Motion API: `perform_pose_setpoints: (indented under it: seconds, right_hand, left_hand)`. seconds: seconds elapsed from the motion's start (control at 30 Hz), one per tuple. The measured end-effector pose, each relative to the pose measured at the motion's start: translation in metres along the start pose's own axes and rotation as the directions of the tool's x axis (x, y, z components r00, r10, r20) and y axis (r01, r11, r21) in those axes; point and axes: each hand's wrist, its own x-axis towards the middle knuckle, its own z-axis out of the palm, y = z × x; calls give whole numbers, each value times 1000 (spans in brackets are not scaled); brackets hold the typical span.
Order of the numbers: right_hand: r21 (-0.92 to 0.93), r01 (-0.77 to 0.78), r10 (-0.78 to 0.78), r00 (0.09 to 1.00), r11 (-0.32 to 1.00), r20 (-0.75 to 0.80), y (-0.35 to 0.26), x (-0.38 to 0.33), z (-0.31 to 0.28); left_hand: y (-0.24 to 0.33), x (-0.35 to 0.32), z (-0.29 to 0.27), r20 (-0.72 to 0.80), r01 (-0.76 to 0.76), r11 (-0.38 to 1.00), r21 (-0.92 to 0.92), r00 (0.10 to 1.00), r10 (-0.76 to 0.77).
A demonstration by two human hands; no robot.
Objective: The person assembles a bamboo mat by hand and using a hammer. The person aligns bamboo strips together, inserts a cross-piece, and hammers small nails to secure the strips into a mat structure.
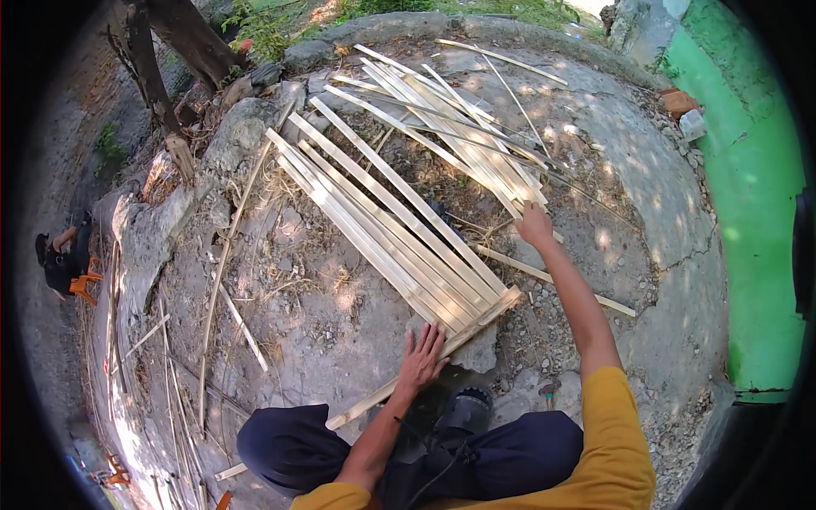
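Nearest, two dark-clad knees (285, 446) were bent on the near side of the row of pale wooden strips (353, 225), with a dark shoe (467, 410) between them. The left hand (421, 357) lay at the near left corner of the row, its grip apart, fingers spread flat and touching the crossbar (480, 323) that ran aslant along the row's near end. A small tool (549, 393) lay on the ground to the near right of the row. The row itself lay on the rough ground, its strips side by side, with wider gaps toward the far end. A single strip (527, 269) lay apart, to the right of the row. The right hand (535, 225), also right of the row, touched the near ends of the loose pile (489, 166); its fingers were partly hidden, so whether its grip was clamped on a strip I cannot tell. That pile spread beyond the row, on its far right side. A tree trunk (191, 38) stood past the row's far left corner.
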Motion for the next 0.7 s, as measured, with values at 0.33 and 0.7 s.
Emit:
perform_pose_setpoints:
  seconds: [0.33, 0.7]
  right_hand:
    - [-85, -155, 148, 986, 984, -75, -19, 65, 74]
    - [828, -561, -195, 810, 19, 553, 53, -24, -44]
  left_hand:
    - [-6, 0, -2, 54, -2, 1000, 29, 999, 1]
    - [-7, -4, -7, -2, -6, 999, -34, 1000, 6]
